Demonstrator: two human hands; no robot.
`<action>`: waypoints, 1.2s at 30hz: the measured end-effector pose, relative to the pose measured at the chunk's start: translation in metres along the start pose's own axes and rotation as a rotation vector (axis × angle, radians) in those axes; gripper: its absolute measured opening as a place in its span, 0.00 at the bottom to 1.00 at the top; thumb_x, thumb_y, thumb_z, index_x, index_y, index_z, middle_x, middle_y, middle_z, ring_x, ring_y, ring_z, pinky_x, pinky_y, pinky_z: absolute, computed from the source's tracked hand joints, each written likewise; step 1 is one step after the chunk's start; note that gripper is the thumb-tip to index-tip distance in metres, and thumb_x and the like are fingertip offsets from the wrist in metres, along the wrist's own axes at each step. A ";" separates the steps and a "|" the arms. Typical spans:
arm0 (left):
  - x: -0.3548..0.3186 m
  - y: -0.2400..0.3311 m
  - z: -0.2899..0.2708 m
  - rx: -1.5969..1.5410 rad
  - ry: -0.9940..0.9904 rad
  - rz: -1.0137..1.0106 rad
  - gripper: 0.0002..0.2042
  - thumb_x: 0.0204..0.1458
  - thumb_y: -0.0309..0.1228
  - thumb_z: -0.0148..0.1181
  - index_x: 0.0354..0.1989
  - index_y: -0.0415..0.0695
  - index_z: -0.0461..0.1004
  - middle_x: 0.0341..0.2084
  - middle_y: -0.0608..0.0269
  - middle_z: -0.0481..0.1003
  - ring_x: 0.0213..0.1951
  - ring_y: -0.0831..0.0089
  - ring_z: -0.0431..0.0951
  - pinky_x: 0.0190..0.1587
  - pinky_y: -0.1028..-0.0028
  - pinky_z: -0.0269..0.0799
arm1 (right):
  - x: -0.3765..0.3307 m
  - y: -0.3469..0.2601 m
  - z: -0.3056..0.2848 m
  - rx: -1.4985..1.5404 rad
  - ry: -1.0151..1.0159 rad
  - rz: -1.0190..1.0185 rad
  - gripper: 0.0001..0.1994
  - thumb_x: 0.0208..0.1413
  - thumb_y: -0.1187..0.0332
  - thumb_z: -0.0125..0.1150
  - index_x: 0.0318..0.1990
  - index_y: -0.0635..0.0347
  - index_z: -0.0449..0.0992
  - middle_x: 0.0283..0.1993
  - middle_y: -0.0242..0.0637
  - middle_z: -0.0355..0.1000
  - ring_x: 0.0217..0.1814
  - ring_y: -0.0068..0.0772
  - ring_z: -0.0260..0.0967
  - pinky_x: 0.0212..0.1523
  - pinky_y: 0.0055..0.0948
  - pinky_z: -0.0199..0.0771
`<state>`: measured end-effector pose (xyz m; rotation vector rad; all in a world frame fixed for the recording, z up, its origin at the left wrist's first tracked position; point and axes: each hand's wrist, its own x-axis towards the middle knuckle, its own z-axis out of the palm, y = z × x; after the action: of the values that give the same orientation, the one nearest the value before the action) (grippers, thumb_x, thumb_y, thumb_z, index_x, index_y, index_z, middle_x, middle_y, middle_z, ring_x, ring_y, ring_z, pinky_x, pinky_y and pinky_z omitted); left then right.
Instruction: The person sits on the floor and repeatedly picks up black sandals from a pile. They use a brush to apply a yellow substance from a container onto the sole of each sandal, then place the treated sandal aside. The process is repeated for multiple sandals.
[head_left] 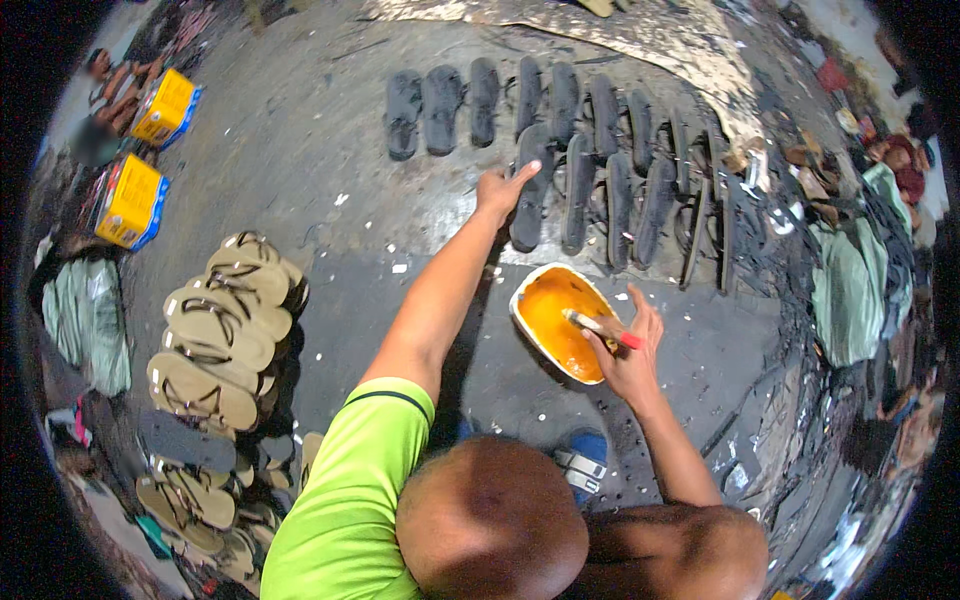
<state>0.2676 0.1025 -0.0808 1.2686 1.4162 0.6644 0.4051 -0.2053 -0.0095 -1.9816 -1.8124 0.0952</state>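
Note:
My left hand [505, 193] reaches forward and grips a black sandal sole [531, 205] at its left edge, thumb lying on top and the other fingers mostly hidden. That sole is at the left end of the nearer of two rows of black soles [577, 195]. Close to my right knee, my right hand [637, 355] is closed around a brush [605, 328] with a red part near the fingers. The brush slants over a white tub [515, 308] of orange-yellow, glue-like liquid [548, 305]. Whether its bristles touch the liquid, I cannot tell.
Stacked beige flip-flops [215, 330] stand at the left, with more sandals [195, 500] below them. Two yellow-and-blue boxes [132, 203] sit at the far left. Pale green sacks [845, 285] and black scraps line the right side. A worn pale sheet [640, 35] covers the far floor.

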 end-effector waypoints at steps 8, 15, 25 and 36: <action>-0.203 -0.071 -0.141 0.158 0.358 0.385 0.19 0.55 0.45 0.65 0.46 0.42 0.79 0.45 0.52 0.78 0.50 0.60 0.77 0.56 0.64 0.67 | 0.003 -0.019 -0.072 0.468 0.194 0.329 0.10 0.62 0.70 0.59 0.48 0.65 0.74 0.49 0.40 0.70 0.52 0.31 0.67 0.54 0.31 0.67; -0.444 -0.202 -0.280 1.059 0.496 -0.288 0.51 0.42 0.59 0.69 0.71 0.48 0.51 0.64 0.35 0.57 0.65 0.38 0.56 0.66 0.45 0.48 | -0.055 0.030 -0.047 0.146 -0.213 0.263 0.14 0.60 0.64 0.64 0.44 0.68 0.76 0.40 0.48 0.75 0.43 0.44 0.72 0.51 0.37 0.69; -0.327 -0.068 -0.264 0.233 0.441 0.209 0.40 0.45 0.30 0.72 0.66 0.40 0.55 0.60 0.45 0.66 0.61 0.53 0.67 0.63 0.62 0.63 | -0.040 -0.009 -0.069 0.236 0.093 0.183 0.09 0.58 0.69 0.66 0.40 0.66 0.77 0.38 0.40 0.74 0.42 0.39 0.71 0.48 0.35 0.68; -0.281 -0.153 -0.208 1.118 -0.219 0.524 0.42 0.37 0.34 0.73 0.67 0.56 0.64 0.71 0.33 0.39 0.71 0.37 0.41 0.71 0.46 0.40 | -0.051 -0.013 -0.081 0.355 0.122 -0.044 0.07 0.50 0.77 0.68 0.37 0.63 0.78 0.31 0.42 0.72 0.30 0.40 0.69 0.32 0.33 0.69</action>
<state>-0.0164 -0.1517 -0.0669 2.5468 1.2724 -0.0250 0.4145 -0.2763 0.0556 -1.6629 -1.6310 0.2577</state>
